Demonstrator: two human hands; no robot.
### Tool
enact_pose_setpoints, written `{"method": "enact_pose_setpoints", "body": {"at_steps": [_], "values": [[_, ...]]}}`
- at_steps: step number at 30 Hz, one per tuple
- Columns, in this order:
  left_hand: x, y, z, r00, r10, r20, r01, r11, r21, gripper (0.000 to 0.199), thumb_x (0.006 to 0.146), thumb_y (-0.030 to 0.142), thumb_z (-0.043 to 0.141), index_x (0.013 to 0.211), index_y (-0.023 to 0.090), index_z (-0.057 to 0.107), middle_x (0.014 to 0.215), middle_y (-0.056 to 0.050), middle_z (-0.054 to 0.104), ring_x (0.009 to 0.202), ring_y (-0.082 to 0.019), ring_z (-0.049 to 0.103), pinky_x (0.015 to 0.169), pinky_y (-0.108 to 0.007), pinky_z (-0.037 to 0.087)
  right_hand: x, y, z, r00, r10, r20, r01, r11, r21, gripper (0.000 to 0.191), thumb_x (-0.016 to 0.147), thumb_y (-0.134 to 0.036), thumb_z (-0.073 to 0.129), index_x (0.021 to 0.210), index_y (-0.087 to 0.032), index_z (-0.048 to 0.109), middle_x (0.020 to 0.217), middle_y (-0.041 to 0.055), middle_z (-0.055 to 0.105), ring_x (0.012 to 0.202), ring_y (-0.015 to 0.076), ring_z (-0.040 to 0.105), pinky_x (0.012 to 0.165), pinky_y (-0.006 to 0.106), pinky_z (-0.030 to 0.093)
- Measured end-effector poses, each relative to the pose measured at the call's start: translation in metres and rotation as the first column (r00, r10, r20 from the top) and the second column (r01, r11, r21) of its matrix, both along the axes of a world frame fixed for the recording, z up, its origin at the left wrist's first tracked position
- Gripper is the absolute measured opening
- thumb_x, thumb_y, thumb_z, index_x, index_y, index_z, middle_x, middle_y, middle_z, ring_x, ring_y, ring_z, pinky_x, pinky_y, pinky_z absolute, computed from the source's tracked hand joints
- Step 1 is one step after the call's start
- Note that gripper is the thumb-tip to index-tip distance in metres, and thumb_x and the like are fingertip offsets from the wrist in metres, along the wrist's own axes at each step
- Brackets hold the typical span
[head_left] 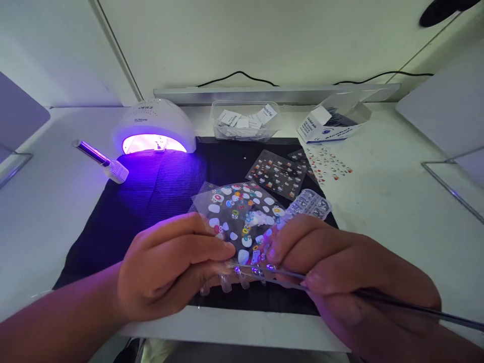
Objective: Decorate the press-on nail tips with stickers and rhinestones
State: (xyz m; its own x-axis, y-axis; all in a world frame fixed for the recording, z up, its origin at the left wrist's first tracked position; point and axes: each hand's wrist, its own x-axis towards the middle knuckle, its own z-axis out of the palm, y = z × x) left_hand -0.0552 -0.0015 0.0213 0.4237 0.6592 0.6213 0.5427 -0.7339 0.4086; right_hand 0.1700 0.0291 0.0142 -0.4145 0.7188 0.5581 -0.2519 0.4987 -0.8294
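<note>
My left hand point(174, 267) is closed, thumb and fingers pinching the lower left edge of a clear nail sticker sheet point(215, 207) with white and coloured cartoon prints. My right hand point(351, 277) is closed round a thin metal tool point(412, 306), which looks like tweezers; its fingers also meet the sheet's right side. The tool's thin end points left, along the sheet's lower edge. Just under that edge hang several clear nail tips point(226, 283), some with shiny spots near their tops. How they are held is hidden by the sheet and fingers.
A glowing nail lamp point(151, 118) stands back left, a polish bottle point(102, 161) beside it. Behind are a clear tub point(245, 135) of alcohol pads and an open box point(333, 123). More sticker sheets point(278, 172) and a rhinestone case point(312, 201) lie on the black mat point(94, 227).
</note>
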Motion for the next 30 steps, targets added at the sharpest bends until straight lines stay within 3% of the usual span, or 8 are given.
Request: {"method": "enact_pose_setpoints", "body": {"at_steps": [10,15,21,30], "values": [[-0.002,0.000,-0.002,1.000,-0.015,0.012,0.014,1.000,0.001,0.019,0.103,0.023,0.053,0.095,0.012,0.065,0.077,-0.001,0.065,0.070,-0.004,0.066,0.071,-0.008,0.054,0.000,0.003,-0.005,0.999,0.029,-0.024,-0.029,1.000,0.005,0.010,0.091,-0.022,0.066,0.089,-0.018,0.074,0.069,0.0060,0.070,0.074,0.0191,0.070,0.071,0.036,0.060],[0.000,0.000,-0.005,0.999,-0.016,0.040,0.017,1.000,-0.019,0.018,0.102,0.022,0.054,0.095,0.011,0.066,0.077,-0.001,0.066,0.069,-0.004,0.066,0.070,-0.008,0.054,-0.002,0.002,-0.005,0.999,0.009,-0.037,-0.010,0.999,-0.032,0.014,0.092,-0.018,0.064,0.100,-0.020,0.076,0.073,0.0048,0.072,0.075,0.0182,0.070,0.073,0.036,0.060],[-0.001,-0.001,-0.011,0.984,-0.035,0.175,0.053,0.993,-0.101,0.008,0.096,0.017,0.064,0.100,0.011,0.067,0.079,-0.002,0.067,0.068,-0.008,0.066,0.062,-0.013,0.055,-0.005,0.005,-0.009,0.998,0.013,-0.060,-0.013,1.000,0.007,0.017,0.090,-0.015,0.063,0.098,-0.021,0.076,0.070,0.0045,0.072,0.074,0.0195,0.069,0.071,0.039,0.060],[0.001,0.001,-0.014,0.933,-0.071,0.352,0.136,0.977,-0.162,0.021,0.088,0.020,0.076,0.103,0.007,0.069,0.081,-0.003,0.069,0.072,-0.008,0.065,0.066,-0.014,0.055,-0.003,0.010,-0.010,0.997,0.041,-0.059,-0.039,0.999,0.027,0.017,0.093,-0.019,0.062,0.100,-0.023,0.077,0.070,0.0041,0.073,0.075,0.0195,0.069,0.072,0.037,0.058]]}}
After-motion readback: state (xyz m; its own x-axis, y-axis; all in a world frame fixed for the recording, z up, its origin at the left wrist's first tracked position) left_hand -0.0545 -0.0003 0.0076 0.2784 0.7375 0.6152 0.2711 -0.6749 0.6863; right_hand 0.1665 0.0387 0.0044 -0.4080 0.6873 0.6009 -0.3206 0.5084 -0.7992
